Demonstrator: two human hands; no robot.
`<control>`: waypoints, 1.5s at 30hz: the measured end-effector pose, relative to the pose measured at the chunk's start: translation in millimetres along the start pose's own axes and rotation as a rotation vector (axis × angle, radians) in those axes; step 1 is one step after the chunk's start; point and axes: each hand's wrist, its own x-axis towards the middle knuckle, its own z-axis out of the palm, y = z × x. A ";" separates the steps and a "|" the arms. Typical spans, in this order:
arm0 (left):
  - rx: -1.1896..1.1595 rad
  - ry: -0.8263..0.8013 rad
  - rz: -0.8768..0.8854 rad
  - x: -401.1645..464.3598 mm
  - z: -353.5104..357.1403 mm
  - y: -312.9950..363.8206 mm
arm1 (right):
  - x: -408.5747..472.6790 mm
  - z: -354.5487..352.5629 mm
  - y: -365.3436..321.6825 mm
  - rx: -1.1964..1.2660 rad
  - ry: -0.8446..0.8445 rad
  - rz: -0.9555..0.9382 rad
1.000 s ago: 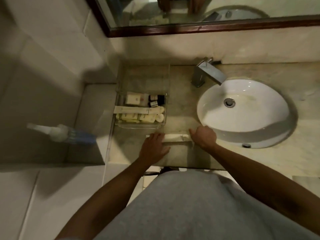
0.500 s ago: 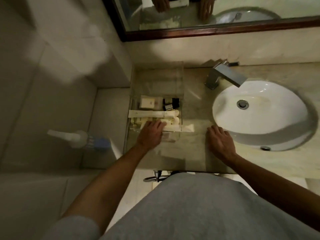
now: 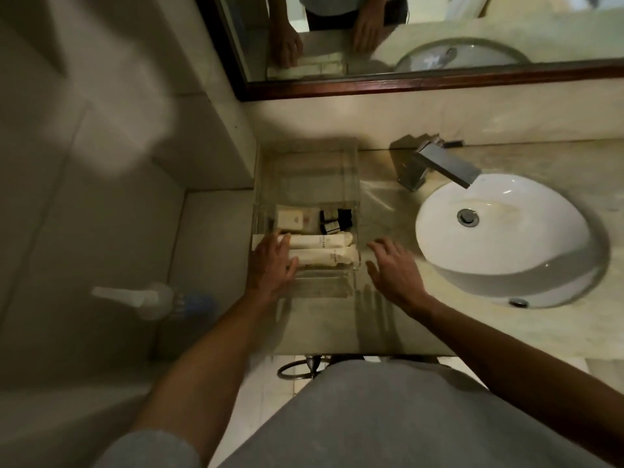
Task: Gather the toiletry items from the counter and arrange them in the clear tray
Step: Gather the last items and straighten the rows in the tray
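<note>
The clear tray [image 3: 309, 170] stands at the counter's left end. Inside lie cream tubes [image 3: 324, 249] side by side, a small cream box [image 3: 290, 220] behind them and small black packets [image 3: 336, 220] to its right. My left hand [image 3: 271, 263] rests flat on the left ends of the tubes at the tray's front left, fingers spread. My right hand [image 3: 393, 268] hovers open over the counter just right of the tray, touching nothing.
A white oval sink [image 3: 503, 231] with a square chrome tap [image 3: 435, 165] fills the counter's right side. A framed mirror [image 3: 422, 79] hangs on the back wall. A white and blue bottle [image 3: 152, 298] sits on the ledge to the left.
The long cream packet went from the counter's front edge into the tray with my left hand. My right hand let go, rested on the counter, then lifted toward the tray's right side.
</note>
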 end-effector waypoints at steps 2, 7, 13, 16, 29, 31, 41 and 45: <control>-0.062 -0.001 -0.088 -0.8 5.0 0.3 | 21.0 3.0 -25.5 0.048 -0.004 -0.051; -0.201 -0.037 -0.156 -1.6 8.3 6.2 | 38.4 25.2 -47.7 0.096 -0.082 -0.003; -0.165 0.008 -0.080 -2.7 7.4 -8.8 | 43.9 36.8 -47.1 0.043 -0.012 0.011; -0.126 0.040 -0.137 -4.8 6.6 -9.8 | 46.0 34.2 -52.6 -0.001 0.069 -0.022; -0.189 0.023 -0.195 -7.9 15.8 -2.8 | 81.4 49.0 -68.5 0.014 0.092 -0.102; -0.170 0.028 -0.198 -5.7 15.7 -2.1 | 103.9 49.6 -78.1 -0.020 0.035 -0.122; -0.180 0.042 -0.156 1.6 8.1 -4.8 | 126.0 61.5 -81.5 -0.064 -0.125 -0.241; -0.178 0.168 -0.189 -4.5 2.5 -9.8 | 100.1 39.2 -63.6 0.061 0.064 -0.062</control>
